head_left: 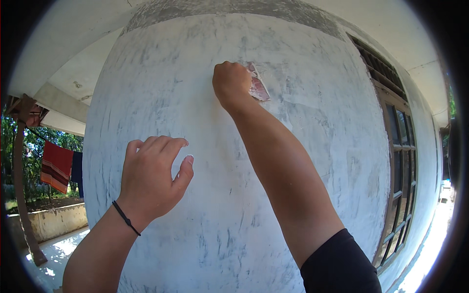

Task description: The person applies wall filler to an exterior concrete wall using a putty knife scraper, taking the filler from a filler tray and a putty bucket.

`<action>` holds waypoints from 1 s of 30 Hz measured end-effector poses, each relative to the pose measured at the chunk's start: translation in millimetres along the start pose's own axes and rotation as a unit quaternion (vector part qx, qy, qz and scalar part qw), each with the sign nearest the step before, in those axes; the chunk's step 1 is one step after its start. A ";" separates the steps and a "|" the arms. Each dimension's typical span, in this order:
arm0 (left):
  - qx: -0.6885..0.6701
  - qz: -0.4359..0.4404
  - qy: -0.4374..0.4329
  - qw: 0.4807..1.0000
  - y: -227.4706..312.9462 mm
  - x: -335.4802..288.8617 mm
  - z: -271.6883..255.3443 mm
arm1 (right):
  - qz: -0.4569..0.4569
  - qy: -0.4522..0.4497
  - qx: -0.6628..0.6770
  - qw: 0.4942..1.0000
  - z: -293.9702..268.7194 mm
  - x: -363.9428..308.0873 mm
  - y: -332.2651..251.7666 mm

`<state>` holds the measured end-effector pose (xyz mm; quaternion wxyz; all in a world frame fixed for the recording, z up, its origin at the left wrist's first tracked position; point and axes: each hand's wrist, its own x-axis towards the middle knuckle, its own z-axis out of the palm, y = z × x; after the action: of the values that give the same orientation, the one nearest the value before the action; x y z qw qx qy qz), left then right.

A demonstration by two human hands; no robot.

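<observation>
A wall point(205, 195) with patchy white coating and grey-blue streaks fills the middle of the view. High on it, my right hand point(231, 84) is closed round a flat putty scraper point(259, 88). The scraper has a pale straight edge and a reddish face smeared with white; it lies against or very near the wall, and my fist hides its grip. Lower and to the left, my left hand point(152, 176) is raised before the wall with thumb and fingers apart, holding nothing. White residue shows on its fingertips, and a black cord bracelet point(125, 219) circles the wrist.
At the right, a brown-framed window point(401, 166) with glass panes and a slatted vent point(378, 63) is set into the wall. To the left stand a brown post point(25, 180), a hanging red striped cloth point(57, 166) and a low wall point(58, 219). A ceiling spans overhead.
</observation>
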<state>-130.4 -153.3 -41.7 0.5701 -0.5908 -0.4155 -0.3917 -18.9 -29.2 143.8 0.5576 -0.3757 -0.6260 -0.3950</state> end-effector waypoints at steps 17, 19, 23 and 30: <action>-0.026 0.003 -0.018 0.999 29.5 13.1 18.9 | 0.198 0.077 0.251 0.944 -17.1 17.6 137.6; -0.040 0.009 -0.024 0.999 32.3 16.6 29.9 | 0.200 0.060 0.195 0.958 -22.2 16.4 171.7; -0.042 0.014 -0.008 0.999 36.0 14.5 34.6 | 0.206 0.039 0.162 0.964 -36.9 12.3 208.0; -0.044 0.005 -0.007 0.999 20.9 7.4 31.4 | 0.203 0.081 0.097 0.971 -69.2 9.7 212.7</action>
<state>-108.5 -121.8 -43.3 0.5422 -0.6200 -0.3994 -0.4025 201.7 -5.8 174.1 0.7089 -0.4056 -0.5245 -0.2403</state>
